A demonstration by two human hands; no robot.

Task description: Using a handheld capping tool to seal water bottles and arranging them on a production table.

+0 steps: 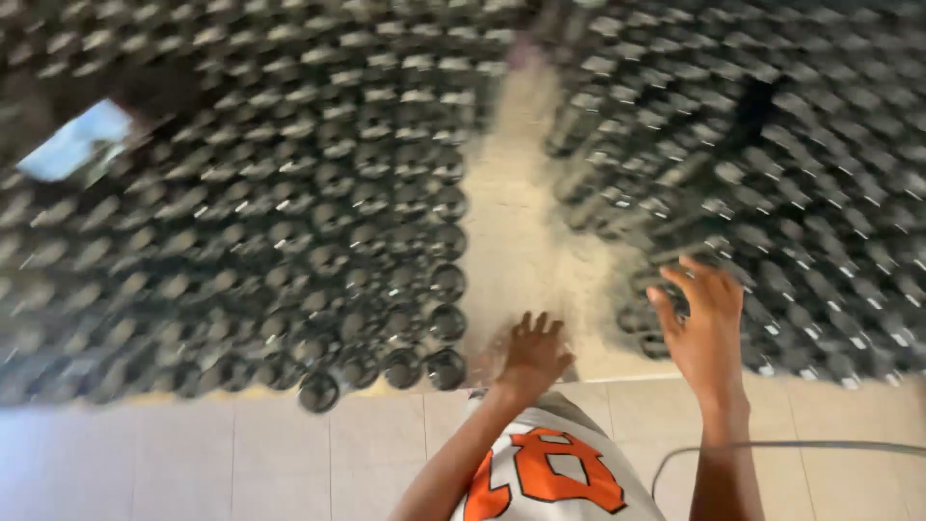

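Bottle block [241,241] left, bottle block [772,174] right, bare floor strip [521,222] between.

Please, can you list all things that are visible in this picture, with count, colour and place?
round dark pieces: too many to count, dark grey, in two big fields left and right on the floor; blurred
bare strip: one, beige, between the two fields
tiled floor: one, pale, at the bottom
cable: one, thin grey, lower right
flat bright thing: one, pale blue, upper left; too blurred to tell
shirt: one, white with orange print, bottom centre
left hand: one, open, over the bare strip
right hand: one, open, at the edge of the right field
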